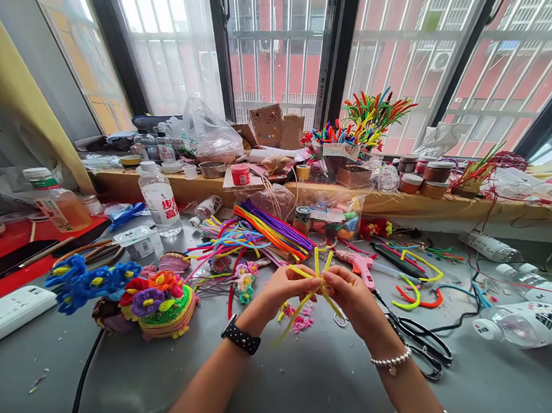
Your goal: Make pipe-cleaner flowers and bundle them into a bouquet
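Several yellow pipe cleaners cross one another in a star-like bunch, held up over the grey table. On the left side of the crossing, my left hand pinches them between thumb and fingers; a dark dotted watch band circles that wrist. My right hand grips the same bunch from the right, its fingertips close to the crossing point. Loose yellow ends point up, sideways and down between the hands. Behind them lies a pile of purple, orange and yellow pipe cleaners. Pink scraps lie on the table below.
Black scissors and a pink glue gun lie to the right. Fuzzy flowers and a white power strip are at left. Plastic bottles stand at both sides. A cluttered sill runs along the back.
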`<state>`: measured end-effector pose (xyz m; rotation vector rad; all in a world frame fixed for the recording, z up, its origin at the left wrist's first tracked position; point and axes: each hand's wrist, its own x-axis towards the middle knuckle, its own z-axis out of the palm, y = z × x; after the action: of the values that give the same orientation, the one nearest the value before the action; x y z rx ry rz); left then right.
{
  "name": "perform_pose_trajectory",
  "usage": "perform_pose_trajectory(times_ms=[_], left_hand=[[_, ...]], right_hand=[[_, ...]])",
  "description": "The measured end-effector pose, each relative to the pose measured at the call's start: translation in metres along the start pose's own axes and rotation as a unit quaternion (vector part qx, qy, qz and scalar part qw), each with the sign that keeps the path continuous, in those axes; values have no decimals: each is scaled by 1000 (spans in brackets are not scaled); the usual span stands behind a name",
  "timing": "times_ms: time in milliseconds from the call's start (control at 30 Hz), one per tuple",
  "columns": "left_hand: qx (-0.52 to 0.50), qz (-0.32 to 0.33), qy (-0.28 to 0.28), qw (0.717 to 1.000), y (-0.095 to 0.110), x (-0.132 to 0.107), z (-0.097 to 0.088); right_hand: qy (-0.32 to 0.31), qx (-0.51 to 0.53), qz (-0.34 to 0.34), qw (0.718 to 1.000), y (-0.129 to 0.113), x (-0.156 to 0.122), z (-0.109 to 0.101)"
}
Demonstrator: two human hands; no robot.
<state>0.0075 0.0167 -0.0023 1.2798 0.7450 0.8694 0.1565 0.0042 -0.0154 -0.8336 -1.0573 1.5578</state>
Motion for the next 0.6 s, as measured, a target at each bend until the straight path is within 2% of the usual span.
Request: perform_pose_trajectory(times_ms=[167, 400, 500, 600], left_hand=[[-9, -13, 7, 1000, 0, -1, 1], [-42, -12, -11, 999, 1, -2, 4], [-68, -16, 12, 997, 1, -2, 6], [-94, -8, 51, 994, -1, -1, 8]], right_hand=[[-8, -9, -5, 1000, 3, 2, -2], [8, -45, -33, 998, 4, 2, -3], [37, -31, -46, 998, 4, 2, 2], [101, -2, -77, 992, 7, 1, 11]])
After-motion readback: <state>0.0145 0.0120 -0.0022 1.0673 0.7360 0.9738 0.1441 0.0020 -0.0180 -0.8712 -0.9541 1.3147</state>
